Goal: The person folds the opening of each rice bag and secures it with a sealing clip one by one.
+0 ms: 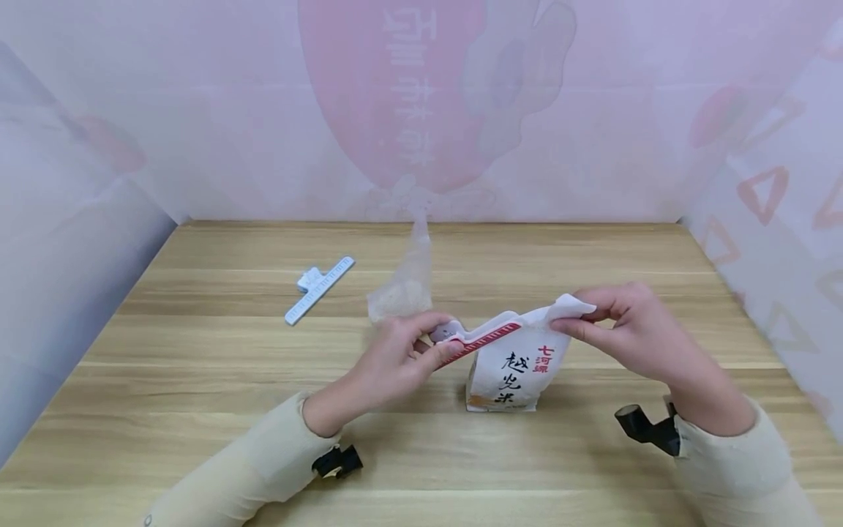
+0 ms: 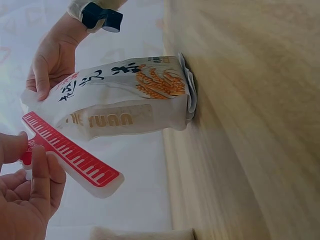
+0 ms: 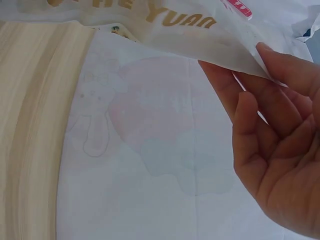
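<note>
A white paper rice bag [image 1: 516, 377] with black and red lettering stands upright on the table, its top pulled toward the right. My left hand [image 1: 395, 359] pinches the handle of a red and white bag clip [image 1: 484, 344], whose long bar slants across the bag's top left. In the left wrist view the clip [image 2: 75, 152] spans the bag's upper end; I cannot tell whether the bag's edge lies inside it. With thumb and fingers my right hand [image 1: 635, 329] pinches the top right corner of the bag, also visible in the right wrist view [image 3: 282, 130].
A light blue bag clip [image 1: 319, 289] lies on the table at the left. Behind my left hand stands a translucent bag [image 1: 402, 293] with pale contents, narrowing at its top. Printed cloth walls [image 1: 230, 146] enclose the table's back and sides.
</note>
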`<state>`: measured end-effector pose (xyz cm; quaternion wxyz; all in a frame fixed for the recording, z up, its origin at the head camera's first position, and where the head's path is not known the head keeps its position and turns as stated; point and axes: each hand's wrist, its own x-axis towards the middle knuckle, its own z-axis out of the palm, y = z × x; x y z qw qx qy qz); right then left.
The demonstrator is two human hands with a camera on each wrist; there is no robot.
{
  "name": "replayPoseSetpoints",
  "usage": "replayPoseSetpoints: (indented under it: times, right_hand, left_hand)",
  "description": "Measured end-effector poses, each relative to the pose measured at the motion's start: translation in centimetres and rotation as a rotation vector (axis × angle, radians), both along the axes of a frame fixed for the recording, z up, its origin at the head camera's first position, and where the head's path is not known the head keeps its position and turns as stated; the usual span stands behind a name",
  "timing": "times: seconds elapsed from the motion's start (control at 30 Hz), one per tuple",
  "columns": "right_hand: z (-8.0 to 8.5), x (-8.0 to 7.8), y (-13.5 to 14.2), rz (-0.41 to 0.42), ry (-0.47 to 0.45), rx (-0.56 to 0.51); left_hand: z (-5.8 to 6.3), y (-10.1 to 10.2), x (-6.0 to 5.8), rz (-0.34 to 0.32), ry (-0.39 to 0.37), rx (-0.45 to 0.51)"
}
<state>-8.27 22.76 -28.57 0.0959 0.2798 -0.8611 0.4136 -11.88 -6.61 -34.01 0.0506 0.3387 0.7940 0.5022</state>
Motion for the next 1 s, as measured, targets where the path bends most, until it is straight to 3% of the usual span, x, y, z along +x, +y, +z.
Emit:
replayPoseSetpoints:
  times: [0.17, 0.77, 1.0]
  right_hand:
    - [-0.1, 0.0, -0.1, -0.018, -0.008, 0.008]
    - [-0.2, 0.1, 0.3, -0.03, 0.014, 0.004]
    - [-0.2, 0.0, 0.1, -0.041, 0.016, 0.006]
  left_hand:
    - [0.3, 0.2, 0.1, -0.002, -0.021, -0.012]
    - [0.7, 1.7, -0.1, 0.006, 0.041, -0.023]
    - [0.8, 1.8, -0.2, 0.006, 0.117, 0.004]
